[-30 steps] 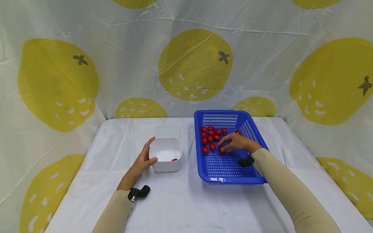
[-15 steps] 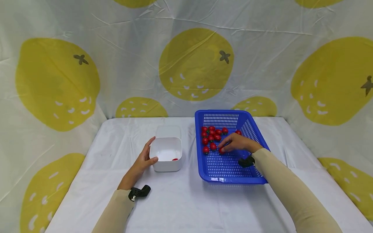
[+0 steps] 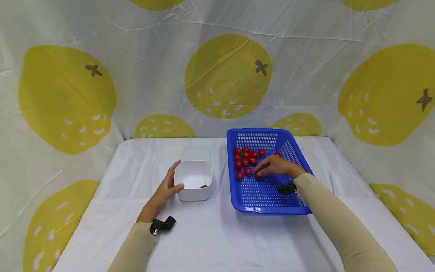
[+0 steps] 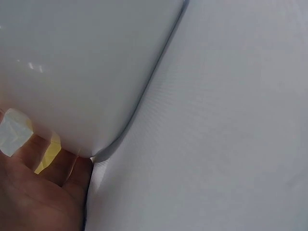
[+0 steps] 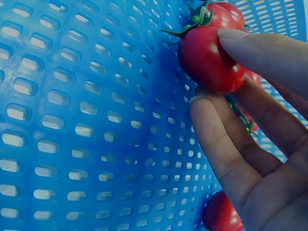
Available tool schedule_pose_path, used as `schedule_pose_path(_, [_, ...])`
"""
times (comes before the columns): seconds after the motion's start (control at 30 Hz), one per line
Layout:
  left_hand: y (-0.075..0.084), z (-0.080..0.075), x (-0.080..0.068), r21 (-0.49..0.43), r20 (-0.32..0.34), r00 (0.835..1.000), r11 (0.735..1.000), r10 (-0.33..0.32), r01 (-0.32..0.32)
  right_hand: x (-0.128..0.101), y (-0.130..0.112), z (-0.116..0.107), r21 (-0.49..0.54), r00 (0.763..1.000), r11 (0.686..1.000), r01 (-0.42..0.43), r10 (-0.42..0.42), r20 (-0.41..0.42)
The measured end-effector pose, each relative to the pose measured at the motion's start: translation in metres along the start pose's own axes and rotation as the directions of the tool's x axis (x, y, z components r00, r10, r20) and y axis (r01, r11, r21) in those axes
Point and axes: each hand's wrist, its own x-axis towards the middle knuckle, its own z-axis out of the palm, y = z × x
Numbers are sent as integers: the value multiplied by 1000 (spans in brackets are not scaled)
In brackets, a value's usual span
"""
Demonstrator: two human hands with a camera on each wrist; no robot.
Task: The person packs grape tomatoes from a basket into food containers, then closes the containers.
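Observation:
My left hand [image 3: 166, 189] grips a square white container [image 3: 194, 195] at its left side, the thumb over the near rim and the other fingers along the wall. Inside the container a bit of red [image 3: 203, 186] shows above the near rim; the rest of it is hidden. In the left wrist view, fingers press against the container's glossy wall [image 4: 86, 86]. Over at the blue basket [image 3: 265, 210], my right hand [image 3: 276, 166] reaches in and pinches a cherry tomato [image 5: 207, 57] with a green stem, thumb on one side and fingertips on the other.
Several more cherry tomatoes [image 3: 245, 161] lie toward the basket's left side, and one [image 3: 277, 154] sits near its right wall. A pale translucent lid-like square [image 3: 196, 153] lies behind the container. White cloth [image 3: 217, 241] covers the table; a lemon-print curtain [image 3: 299, 87] stands behind.
My right thumb and fingers have drawn together on the cherry tomato in the basket. The left hand and the container stay where they were.

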Motion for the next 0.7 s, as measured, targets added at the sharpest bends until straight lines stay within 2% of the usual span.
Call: schedule_pose_path(0.7, [4,2,-2,30,-18,1000,999,-25,25,-4,-13,-1,4,990,1000,4,-3,-142])
